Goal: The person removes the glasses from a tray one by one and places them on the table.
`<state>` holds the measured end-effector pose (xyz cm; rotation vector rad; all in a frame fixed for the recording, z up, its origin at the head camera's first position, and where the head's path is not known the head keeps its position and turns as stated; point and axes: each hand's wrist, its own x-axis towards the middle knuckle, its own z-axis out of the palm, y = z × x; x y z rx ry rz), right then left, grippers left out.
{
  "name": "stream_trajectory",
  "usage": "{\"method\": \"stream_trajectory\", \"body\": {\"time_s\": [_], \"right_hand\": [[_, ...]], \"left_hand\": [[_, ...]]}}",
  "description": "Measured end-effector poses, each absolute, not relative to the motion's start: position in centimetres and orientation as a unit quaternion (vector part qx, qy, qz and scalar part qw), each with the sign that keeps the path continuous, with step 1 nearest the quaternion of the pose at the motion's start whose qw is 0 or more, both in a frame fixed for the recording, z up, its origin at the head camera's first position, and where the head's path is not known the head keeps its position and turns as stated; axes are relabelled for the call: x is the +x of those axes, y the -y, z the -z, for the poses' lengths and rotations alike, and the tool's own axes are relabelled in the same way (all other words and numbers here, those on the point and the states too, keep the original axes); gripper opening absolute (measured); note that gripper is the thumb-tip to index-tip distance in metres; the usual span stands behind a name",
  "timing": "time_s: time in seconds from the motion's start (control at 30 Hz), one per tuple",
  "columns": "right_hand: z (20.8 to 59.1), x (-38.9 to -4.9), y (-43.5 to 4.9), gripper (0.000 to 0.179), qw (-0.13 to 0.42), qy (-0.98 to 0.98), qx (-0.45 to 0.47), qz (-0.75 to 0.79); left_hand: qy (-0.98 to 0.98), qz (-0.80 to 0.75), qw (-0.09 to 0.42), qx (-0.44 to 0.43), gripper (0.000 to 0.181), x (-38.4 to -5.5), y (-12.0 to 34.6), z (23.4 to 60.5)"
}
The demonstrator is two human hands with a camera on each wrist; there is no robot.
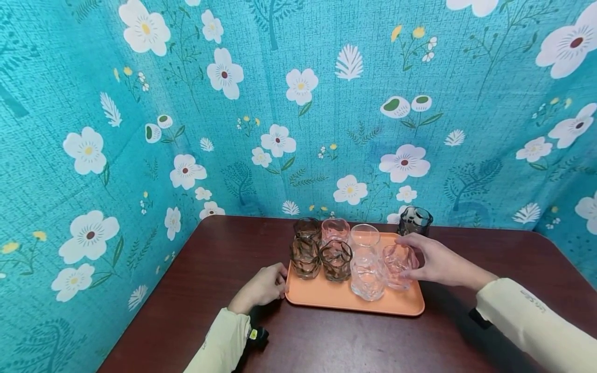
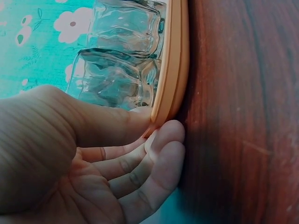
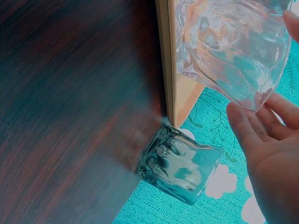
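My left hand (image 1: 266,286) pinches the left rim of an orange tray (image 1: 345,301). In the left wrist view, the thumb (image 2: 117,123) lies over the rim and the other fingers are curled beneath. My right hand (image 1: 436,260) grips a pale pink glass (image 1: 398,267) near its rim, at the right side of the tray; the right wrist view shows this glass (image 3: 233,51) with fingertips on opposite sides. Nearest to it is a clear glass (image 1: 367,282). Three brown glasses (image 1: 337,261) stand at the tray's left, with another pink glass (image 1: 336,229) and a clear one (image 1: 365,235) behind.
A dark grey glass (image 1: 415,221) stands on the brown table (image 1: 224,248) off the tray's back right corner, close to my right hand. A turquoise flowered cloth (image 1: 298,155) hangs behind the table and along its left side.
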<state>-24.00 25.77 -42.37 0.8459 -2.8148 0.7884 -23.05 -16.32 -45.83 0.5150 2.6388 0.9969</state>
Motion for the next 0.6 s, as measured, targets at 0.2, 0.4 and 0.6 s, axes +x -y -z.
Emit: {"method": "stream_trajectory", "body": {"time_s": [0.2,0.4,0.6], "right_hand": [[42.32,-24.06,-25.78,0.074,0.051,0.925,0.276,-0.256],[42.42,-23.96,-25.54,0.072,0.060,0.928,0.268,-0.252],[41.91,-23.73,-25.81,0.067,0.094,0.926,0.269,-0.246]], "left_hand": [[-0.910,-0.349,0.132,0.178,0.015,-23.08,16.25,45.78],[-0.911,-0.347,0.132,0.177,0.014,-23.06,16.20,45.70],[-0.915,-0.337,0.132,0.180,0.014,-23.10,16.26,45.76]]}}
